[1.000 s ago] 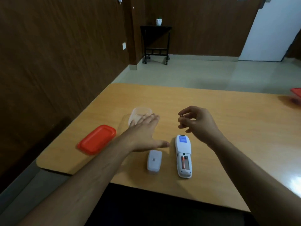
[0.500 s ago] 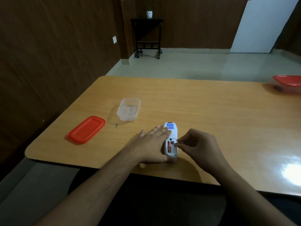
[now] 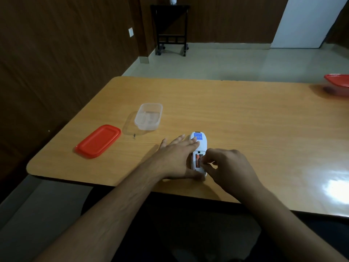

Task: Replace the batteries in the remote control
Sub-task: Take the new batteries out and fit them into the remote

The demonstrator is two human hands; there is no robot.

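A white remote control [image 3: 200,142] lies face down near the table's front edge, with a blue label at its far end and its battery bay open. One orange battery [image 3: 197,160] sits in the left slot. My left hand [image 3: 174,157] lies flat against the remote's left side, its index finger on the remote's back, holding it down. My right hand [image 3: 227,167] is pinched on a second battery [image 3: 201,159] at the bay's right slot; most of it is hidden by my fingertips. The battery cover is out of sight.
An open clear plastic box [image 3: 149,116] stands left of the remote and further back, and its red lid [image 3: 98,140] lies further left. A tiny dark object [image 3: 134,136] lies between them. A red-lidded box [image 3: 338,85] sits at the far right edge of the wooden table [image 3: 245,120].
My left hand came back from the clear box and settled onto the remote, covering the loose cover. My right hand dropped from above the remote to the open battery bay.
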